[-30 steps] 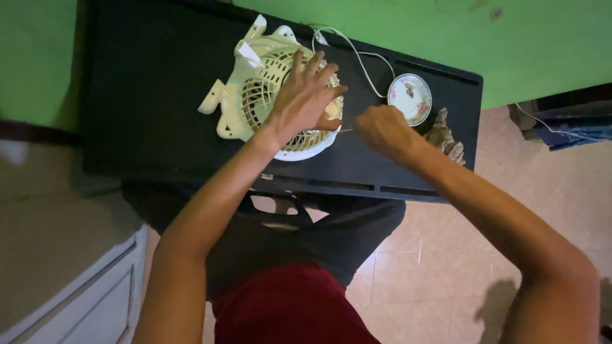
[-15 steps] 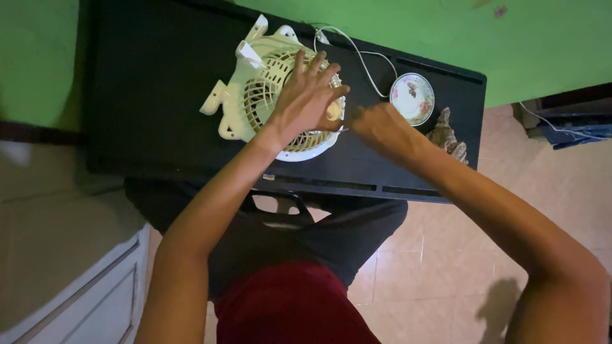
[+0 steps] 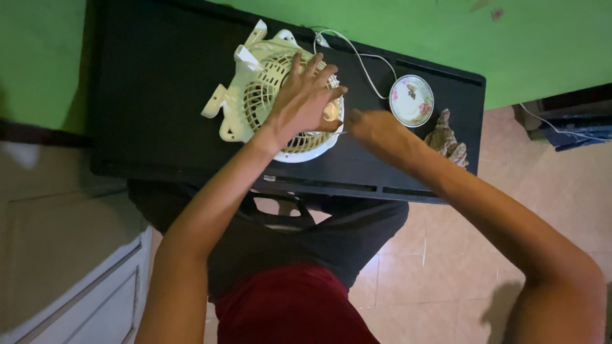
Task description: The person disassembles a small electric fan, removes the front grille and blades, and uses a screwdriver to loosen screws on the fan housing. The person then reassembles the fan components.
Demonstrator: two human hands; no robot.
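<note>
A cream plastic fan housing (image 3: 255, 95) with a round grille lies flat on a black table (image 3: 153, 83). My left hand (image 3: 305, 102) presses down on top of the grille with the fingers spread. My right hand (image 3: 373, 129), blurred, is closed around a thin metal tool whose tip reaches the grille's right rim. What the tool is cannot be made out beyond a slim shaft. A white cord (image 3: 360, 57) runs from the fan toward the back of the table.
A small flowered saucer (image 3: 412, 100) sits right of the fan with a small dark item in it. A crumpled cloth (image 3: 448, 139) lies by the table's right edge. A green wall stands behind; tiled floor and a pale cabinet are below.
My right hand has shifted slightly left toward the fan's rim. The left hand stays pressed on the grille.
</note>
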